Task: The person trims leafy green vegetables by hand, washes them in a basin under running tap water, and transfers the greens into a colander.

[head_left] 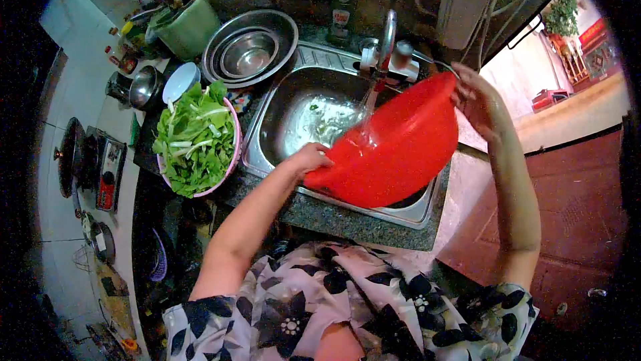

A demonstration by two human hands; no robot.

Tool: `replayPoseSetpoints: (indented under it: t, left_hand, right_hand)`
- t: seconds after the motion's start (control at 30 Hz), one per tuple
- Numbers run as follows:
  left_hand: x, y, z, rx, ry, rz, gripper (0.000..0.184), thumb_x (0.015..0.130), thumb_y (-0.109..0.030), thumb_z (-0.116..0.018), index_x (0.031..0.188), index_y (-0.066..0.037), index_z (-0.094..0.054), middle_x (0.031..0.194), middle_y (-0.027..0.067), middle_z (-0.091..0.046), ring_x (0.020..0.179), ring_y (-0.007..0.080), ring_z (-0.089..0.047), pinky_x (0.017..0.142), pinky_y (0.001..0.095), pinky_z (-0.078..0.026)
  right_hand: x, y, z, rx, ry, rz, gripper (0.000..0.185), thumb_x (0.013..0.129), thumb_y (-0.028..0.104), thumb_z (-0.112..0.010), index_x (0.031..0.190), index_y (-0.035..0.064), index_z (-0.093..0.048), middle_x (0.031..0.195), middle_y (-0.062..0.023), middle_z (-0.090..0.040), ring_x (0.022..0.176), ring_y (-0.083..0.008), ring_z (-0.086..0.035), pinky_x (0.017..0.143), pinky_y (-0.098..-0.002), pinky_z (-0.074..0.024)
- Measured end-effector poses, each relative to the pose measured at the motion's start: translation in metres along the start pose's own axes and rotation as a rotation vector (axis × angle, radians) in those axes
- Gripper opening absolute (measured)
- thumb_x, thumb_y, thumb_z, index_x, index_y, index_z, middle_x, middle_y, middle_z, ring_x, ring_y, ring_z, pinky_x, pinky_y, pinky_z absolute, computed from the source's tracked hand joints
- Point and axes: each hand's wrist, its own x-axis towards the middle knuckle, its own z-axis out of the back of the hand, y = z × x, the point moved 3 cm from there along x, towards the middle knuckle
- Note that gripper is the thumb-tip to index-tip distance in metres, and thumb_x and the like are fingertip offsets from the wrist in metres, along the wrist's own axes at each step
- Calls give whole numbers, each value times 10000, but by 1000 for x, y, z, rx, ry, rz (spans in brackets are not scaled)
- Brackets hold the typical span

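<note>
A large red plastic basin (400, 160) is tilted over the right part of the steel sink (267, 127), its opening facing the faucet. My left hand (312, 159) grips its rim at the lower left. At the upper right, my right hand (475, 102) holds the opposite rim, fingers curled over the edge. Water runs from the faucet (388, 37) into or against the basin's inner side. Bits of green leaf and some water lie on the sink floor. The basin hides the right part of the sink.
Left of the sink stands a pink-rimmed basket (235, 135) heaped with leafy greens (197, 140). Behind it are nested steel bowls (250, 54) and a pale blue bowl (181, 82). A dish soap bottle (341, 17) stands behind the sink. A gas stove (107, 170) is further left.
</note>
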Motion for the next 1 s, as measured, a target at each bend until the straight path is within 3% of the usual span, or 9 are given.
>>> replayPoseSetpoints:
  t: [0.3,0.47,0.53,0.57,0.6,0.73,0.8,0.9,1.0]
  left_hand:
    - [0,19,10,-176,-513,-166,442,719,-54,-608,1147,14,-523,965,197,-623,828,278,-626,723,359,-506]
    - [-6,31,14,167,-767,-244,341,791,-106,-577,1111,8,-551,1027,225,-594,917,314,-599,799,368,-477]
    - [-24,21,23,174,-872,-373,264,833,-65,-495,1071,24,-566,953,200,-623,880,298,-616,761,365,-487]
    - [-32,5,19,-453,-666,-278,240,853,-49,-466,1053,27,-575,921,161,-636,853,216,-623,730,326,-502]
    - [-37,-11,18,-487,-604,-381,243,853,-19,-458,1066,25,-567,920,129,-633,863,160,-610,716,298,-509]
    - [-45,-57,-19,-54,-108,-857,381,815,-138,-582,1171,-22,-511,1186,137,-531,1075,222,-514,916,318,-403]
    - [-68,-39,-21,643,-649,-913,408,775,-121,-602,1170,-63,-521,1177,148,-533,1079,277,-514,927,350,-396]
    - [-119,4,15,55,-627,-742,272,748,-48,-573,1017,-43,-610,1055,137,-596,1034,275,-542,899,355,-413]
    - [-202,62,57,17,-963,-693,131,717,29,-560,820,-18,-626,922,111,-624,931,257,-569,828,347,-435]
  right_hand:
    - [9,-147,124,-685,-146,-36,513,687,-35,-515,1197,2,-473,1079,-79,-569,938,-179,-557,803,-276,-442]
    - [21,-177,138,-1270,-284,405,458,731,6,-544,1184,-8,-476,1165,-124,-530,1042,-211,-513,905,-326,-397]
    - [5,-165,105,-1275,-335,550,411,755,16,-546,1163,1,-495,1165,-121,-523,1065,-210,-498,915,-322,-387]
    - [-3,-159,85,-1271,-359,622,388,768,21,-547,1153,6,-505,1165,-119,-519,1076,-209,-491,919,-321,-383]
    - [-8,-158,68,-1177,-312,621,360,780,26,-547,1138,6,-517,1144,-115,-529,1063,-206,-498,915,-313,-385]
    - [-16,-167,3,-847,-162,466,270,817,35,-538,1086,5,-554,1069,-95,-564,1009,-183,-525,891,-283,-398]
    - [-20,-174,-37,-816,-84,452,240,805,37,-555,1043,31,-582,1015,-106,-600,972,-211,-560,879,-294,-420]
    - [-39,-183,-109,-642,119,245,231,810,72,-579,1036,24,-589,1022,-98,-609,941,-205,-582,849,-296,-442]
    - [-36,-210,-164,-647,245,239,278,836,109,-567,1105,39,-559,1068,-101,-597,978,-175,-558,827,-293,-455]
